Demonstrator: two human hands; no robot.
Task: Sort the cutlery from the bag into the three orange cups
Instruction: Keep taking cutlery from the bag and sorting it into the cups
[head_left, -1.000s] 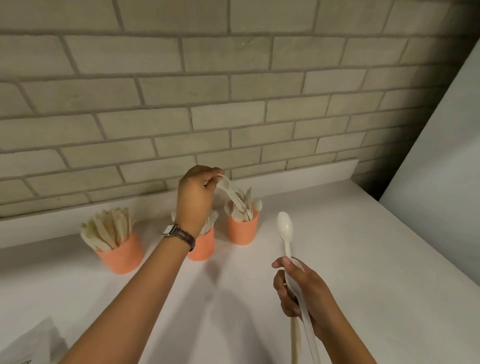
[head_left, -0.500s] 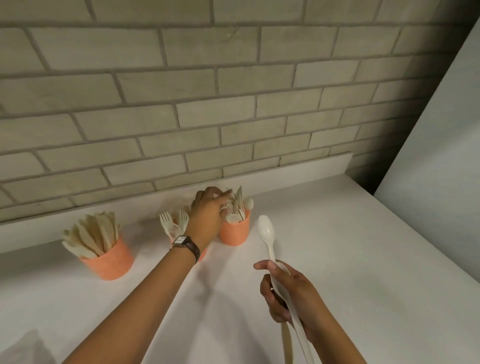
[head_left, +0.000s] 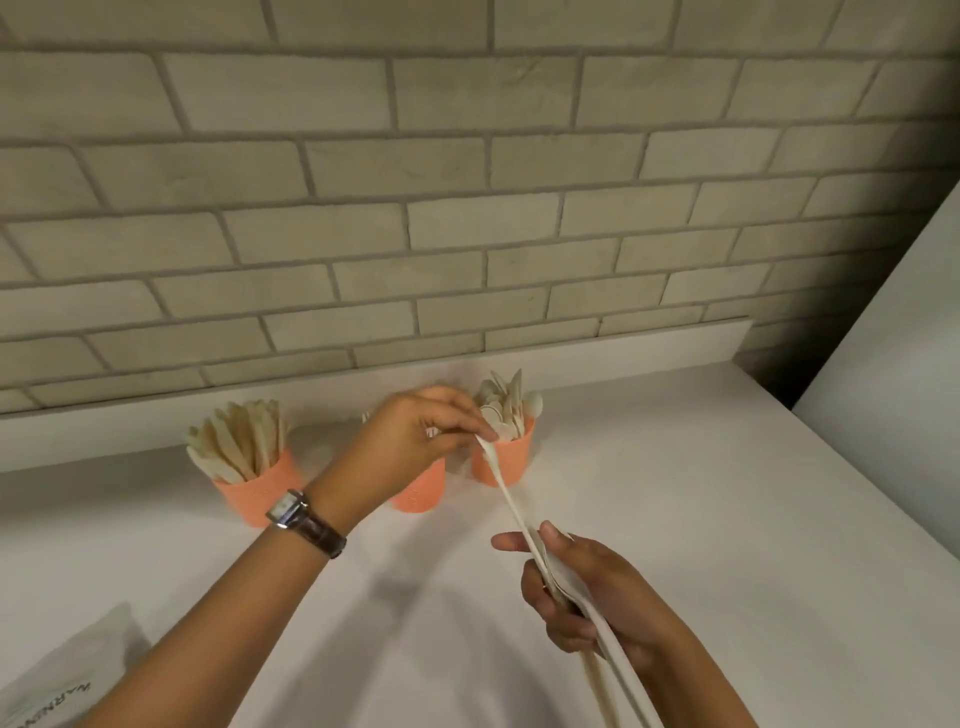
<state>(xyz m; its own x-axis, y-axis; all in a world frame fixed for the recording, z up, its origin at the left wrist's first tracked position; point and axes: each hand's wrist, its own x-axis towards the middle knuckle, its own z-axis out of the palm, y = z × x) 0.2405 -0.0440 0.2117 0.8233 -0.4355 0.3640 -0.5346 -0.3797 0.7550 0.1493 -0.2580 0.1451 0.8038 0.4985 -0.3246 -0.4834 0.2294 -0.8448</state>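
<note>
Two hands share one spoon (head_left: 505, 488): left hand (head_left: 410, 447) pinches its top just beside the spoon cup (head_left: 517, 460), right hand (head_left: 597, 592) grips its handle with other cutlery (head_left: 615, 644). Next it likely needs pulling free into that cup.

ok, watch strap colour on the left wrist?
The watch strap is dark brown; the head view, the only one, shows it clearly.

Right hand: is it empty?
No, the right hand grips several white utensils, and the left hand pinches the top of one.
</note>
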